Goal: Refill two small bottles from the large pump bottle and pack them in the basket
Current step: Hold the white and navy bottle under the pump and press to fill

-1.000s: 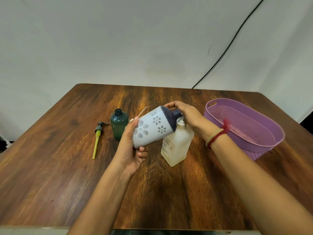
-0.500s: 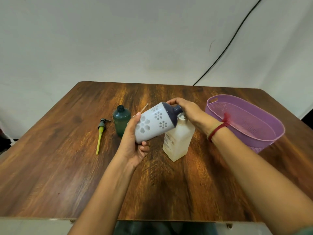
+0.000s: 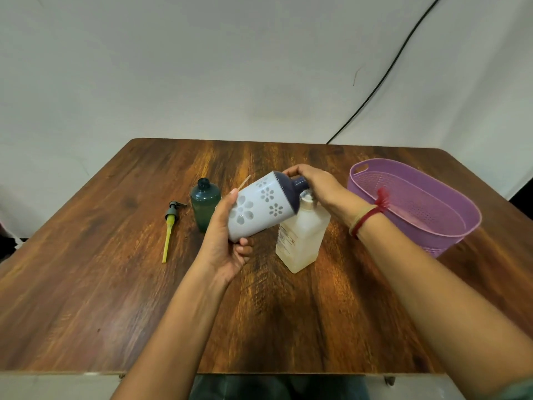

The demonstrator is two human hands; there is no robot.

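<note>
The large white bottle (image 3: pixel 261 209) with grey flowers and a dark blue neck is tipped to the right, its mouth over the top of a small clear bottle (image 3: pixel 302 239) standing mid-table. My left hand (image 3: pixel 223 243) grips the large bottle's base. My right hand (image 3: pixel 317 184) holds its dark neck, right above the clear bottle's mouth. A small dark green bottle (image 3: pixel 205 204) stands uncapped to the left. The purple basket (image 3: pixel 450 226) sits at the right, nothing visible inside.
A pump head with a yellow tube (image 3: pixel 169 230) lies on the wooden table (image 3: pixel 86 284) left of the green bottle. A thin stick (image 3: pixel 244 181) pokes out behind the large bottle. A black cable (image 3: pixel 383 79) hangs on the white backdrop.
Both hands keep the large bottle tipped over the clear bottle. The view has shifted slightly; the objects themselves have not visibly moved.
</note>
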